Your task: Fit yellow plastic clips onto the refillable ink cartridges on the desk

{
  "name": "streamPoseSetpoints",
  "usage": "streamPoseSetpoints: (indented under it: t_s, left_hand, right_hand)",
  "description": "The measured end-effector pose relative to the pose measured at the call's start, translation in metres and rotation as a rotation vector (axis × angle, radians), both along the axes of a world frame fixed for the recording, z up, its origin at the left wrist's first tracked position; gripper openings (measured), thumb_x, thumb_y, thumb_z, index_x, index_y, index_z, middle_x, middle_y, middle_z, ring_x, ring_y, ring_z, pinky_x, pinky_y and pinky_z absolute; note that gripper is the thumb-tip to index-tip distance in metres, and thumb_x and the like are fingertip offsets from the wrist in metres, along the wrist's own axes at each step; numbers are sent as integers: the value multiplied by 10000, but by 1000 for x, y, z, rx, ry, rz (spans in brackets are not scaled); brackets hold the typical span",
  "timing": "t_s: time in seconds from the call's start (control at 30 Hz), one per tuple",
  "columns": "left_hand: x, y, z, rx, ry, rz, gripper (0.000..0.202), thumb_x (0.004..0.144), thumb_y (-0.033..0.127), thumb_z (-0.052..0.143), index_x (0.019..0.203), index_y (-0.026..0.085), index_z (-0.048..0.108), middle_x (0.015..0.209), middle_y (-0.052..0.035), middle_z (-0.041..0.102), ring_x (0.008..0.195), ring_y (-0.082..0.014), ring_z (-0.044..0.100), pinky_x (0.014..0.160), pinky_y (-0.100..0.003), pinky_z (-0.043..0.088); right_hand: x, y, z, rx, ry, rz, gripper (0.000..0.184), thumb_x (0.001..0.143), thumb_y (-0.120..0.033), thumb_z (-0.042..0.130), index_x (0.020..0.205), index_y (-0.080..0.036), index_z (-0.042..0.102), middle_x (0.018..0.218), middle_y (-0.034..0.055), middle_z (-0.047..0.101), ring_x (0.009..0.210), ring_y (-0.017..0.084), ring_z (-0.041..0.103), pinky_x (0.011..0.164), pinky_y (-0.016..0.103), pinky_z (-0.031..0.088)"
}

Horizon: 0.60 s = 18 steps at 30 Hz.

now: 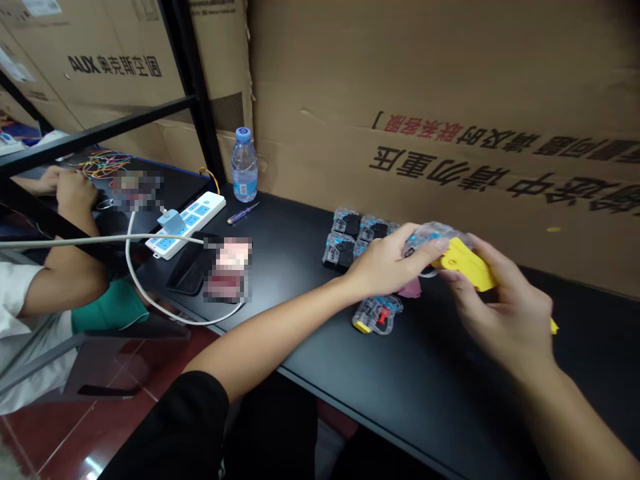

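My left hand (387, 265) pinches a clear plastic cartridge with blue inside (431, 235), held just above the black table (350, 373). My right hand (500, 303) grips a yellow plastic piece (467, 263) that touches that cartridge. Below my left hand lies another clear cartridge with a yellow end and a red part (377, 315). A pink piece (411, 288) shows under my left hand. Several clear cartridges with black and blue parts (353, 237) lie grouped behind my left hand.
A water bottle (245, 165) stands by the cardboard boxes (450, 100) at the back. A small screwdriver (243, 213), a white power strip (187, 223) with a cable, and a dark phone (190, 270) lie to the left. Another person's arm (65, 267) works at far left.
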State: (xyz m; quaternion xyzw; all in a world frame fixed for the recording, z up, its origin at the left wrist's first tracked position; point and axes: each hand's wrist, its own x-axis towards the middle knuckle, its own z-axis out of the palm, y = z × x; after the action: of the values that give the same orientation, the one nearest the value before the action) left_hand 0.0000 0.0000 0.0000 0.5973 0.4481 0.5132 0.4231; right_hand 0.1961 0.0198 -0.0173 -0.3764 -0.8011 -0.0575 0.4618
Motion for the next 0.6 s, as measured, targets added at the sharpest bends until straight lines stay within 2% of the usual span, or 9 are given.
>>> streamPoseSetpoints:
  t_s: [0.2, 0.3, 0.5, 0.6]
  left_hand:
    - [-2, 0, 1, -17, -10, -25, 413, 1041, 594, 600, 1239, 243, 690, 924, -69, 749, 915, -256, 750, 926, -411, 569]
    - [-3, -1, 2, -10, 18, -34, 432, 1038, 616, 598, 1231, 242, 694, 872, -55, 737, 861, -249, 736, 899, -407, 571]
    - [-5, 0, 1, -26, -5, -9, 410, 1075, 618, 532, 1225, 261, 666, 781, -9, 681, 746, -216, 699, 851, -376, 562]
    - [-6, 1, -1, 8, 5, 23, 439, 1108, 620, 444, 1241, 251, 640, 776, -13, 676, 804, -234, 720, 894, -392, 566]
  right_hand:
    - [9, 4, 2, -8, -37, 55, 670, 1025, -624, 652, 1586, -259, 629, 1323, 211, 797, 1085, 378, 834, 894, 477, 695]
    - [13, 5, 5, -6, -27, 67, 630, 1020, -608, 670, 1554, -274, 660, 1285, 200, 813, 1044, 358, 842, 897, 468, 692]
    - [12, 5, 14, -29, 87, 67, 488, 959, -540, 776, 1366, -270, 783, 1165, 178, 822, 950, 318, 812, 874, 476, 677]
    - [9, 5, 13, -41, 159, 34, 479, 943, -514, 795, 1340, -245, 791, 1160, 176, 810, 878, 289, 793, 818, 458, 674]
